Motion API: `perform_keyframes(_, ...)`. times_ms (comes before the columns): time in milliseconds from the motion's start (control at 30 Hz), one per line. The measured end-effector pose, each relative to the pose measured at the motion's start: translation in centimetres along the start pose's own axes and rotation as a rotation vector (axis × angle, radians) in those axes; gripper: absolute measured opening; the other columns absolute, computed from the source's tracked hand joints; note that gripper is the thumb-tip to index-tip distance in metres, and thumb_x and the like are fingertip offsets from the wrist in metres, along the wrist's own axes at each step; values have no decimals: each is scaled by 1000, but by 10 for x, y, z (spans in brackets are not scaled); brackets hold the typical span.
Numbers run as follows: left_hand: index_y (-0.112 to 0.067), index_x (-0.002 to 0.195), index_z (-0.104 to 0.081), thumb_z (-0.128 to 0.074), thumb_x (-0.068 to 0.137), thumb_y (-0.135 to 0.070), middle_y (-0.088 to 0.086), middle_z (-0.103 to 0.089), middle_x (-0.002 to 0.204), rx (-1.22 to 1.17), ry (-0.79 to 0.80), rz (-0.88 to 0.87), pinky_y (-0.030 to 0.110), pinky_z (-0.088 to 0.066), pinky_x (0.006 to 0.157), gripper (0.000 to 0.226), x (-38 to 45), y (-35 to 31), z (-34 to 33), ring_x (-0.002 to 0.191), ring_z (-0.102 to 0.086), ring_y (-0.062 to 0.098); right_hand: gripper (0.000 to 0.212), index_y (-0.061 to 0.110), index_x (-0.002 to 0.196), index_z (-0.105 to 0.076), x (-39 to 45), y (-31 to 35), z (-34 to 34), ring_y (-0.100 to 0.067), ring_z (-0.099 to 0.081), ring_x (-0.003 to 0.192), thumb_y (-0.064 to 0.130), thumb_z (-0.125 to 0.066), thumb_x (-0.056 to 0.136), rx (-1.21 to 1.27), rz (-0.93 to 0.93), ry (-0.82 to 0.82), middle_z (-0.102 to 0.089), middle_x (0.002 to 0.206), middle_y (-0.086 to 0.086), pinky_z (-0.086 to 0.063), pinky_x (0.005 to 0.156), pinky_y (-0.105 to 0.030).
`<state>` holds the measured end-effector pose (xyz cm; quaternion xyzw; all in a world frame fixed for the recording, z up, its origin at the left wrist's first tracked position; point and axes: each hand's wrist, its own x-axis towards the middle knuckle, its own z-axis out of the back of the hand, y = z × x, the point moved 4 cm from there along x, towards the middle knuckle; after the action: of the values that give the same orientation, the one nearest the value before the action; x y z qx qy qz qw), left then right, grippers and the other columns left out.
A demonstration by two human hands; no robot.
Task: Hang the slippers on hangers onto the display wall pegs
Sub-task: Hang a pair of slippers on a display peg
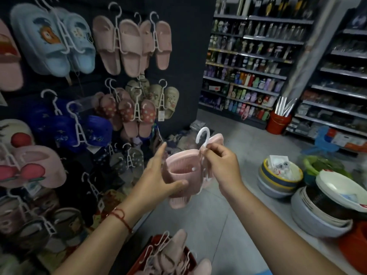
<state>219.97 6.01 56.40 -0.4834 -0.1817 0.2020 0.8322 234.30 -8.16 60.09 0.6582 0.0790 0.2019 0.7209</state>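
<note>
A pair of pink slippers on a white hanger is held up in front of me, just right of the dark display wall. My left hand holds the near slipper, thumb across its front and fingers behind it. My right hand pinches the stem of the hanger just under its hook. The second slipper sits partly hidden behind the first. Several other slipper pairs hang on white hangers on the wall's pegs, such as pink ones and blue ones.
A red basket at the bottom centre holds more pink slippers on hangers. Stacked bowls and basins stand on the floor at right. A red bucket and stocked shelves stand further back across the grey floor.
</note>
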Motion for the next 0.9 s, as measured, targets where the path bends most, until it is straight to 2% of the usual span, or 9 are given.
perform_keyframes(100,-60,147,-10,-89,72,-40,-13,-51,137,-39,-4,-18,37,-60,90,111,11,1,-1,114,-59,7,12,17,86,-75,10,-2,-20,-14,-67,79,27,-72,89,3,-13,45,-74,81,2,-56,77,-38)
perform_keyframes(200,-52,144,-23,-89,72,-34,-16,-56,126,-62,-90,0,36,-62,84,99,26,8,2,107,-62,7,5,20,94,-72,31,-2,-34,-19,-69,87,23,-72,90,26,2,83,-74,87,1,-57,77,-33)
perform_keyframes(267,-51,142,-27,-89,72,-34,-19,-57,122,-51,-145,24,34,-61,85,96,36,16,3,105,-63,4,23,25,109,-67,50,-5,-42,-16,-69,92,17,-73,89,70,28,167,-74,94,1,-56,80,-27)
perform_keyframes(333,-51,142,-28,-89,73,-34,-21,-57,121,-30,-191,55,28,-59,83,93,49,21,4,102,-62,-2,40,35,121,-64,72,-7,-51,-15,-68,87,14,-71,88,36,99,288,-72,90,5,-56,81,-31)
perform_keyframes(433,-46,142,-32,-88,74,-30,-23,-58,118,8,-260,90,18,-55,75,90,77,21,3,98,-60,-10,32,33,111,-71,113,-8,-61,-11,-61,73,16,-72,84,-81,216,399,-61,74,14,-55,75,-38)
perform_keyframes(600,-49,143,-27,-89,73,-37,-25,-55,121,41,-429,189,18,-53,78,94,134,10,-5,102,-61,-3,26,38,100,-66,195,-1,-58,-4,-61,82,24,-73,80,-208,388,440,-62,92,9,-45,70,-18)
perform_keyframes(667,-50,147,-22,-88,74,-41,-31,-49,122,51,-485,200,14,-48,77,99,153,-1,-7,102,-57,-7,26,35,103,-65,217,12,-55,-4,-60,82,24,-74,82,-256,490,459,-60,86,13,-41,66,-10)
perform_keyframes(767,-46,151,-16,-87,75,-43,-33,-47,120,67,-535,194,11,-47,76,104,173,-21,-10,100,-55,-13,23,23,105,-68,241,36,-52,0,-60,75,19,-74,83,-237,601,463,-56,71,19,-45,65,-13)
perform_keyframes(900,-47,154,-7,-85,74,-49,-20,-46,136,104,-615,150,21,-50,90,111,186,-43,0,112,-56,0,26,31,102,-63,261,62,-59,13,-57,79,17,-74,82,-159,633,507,-62,69,17,-42,64,-6)
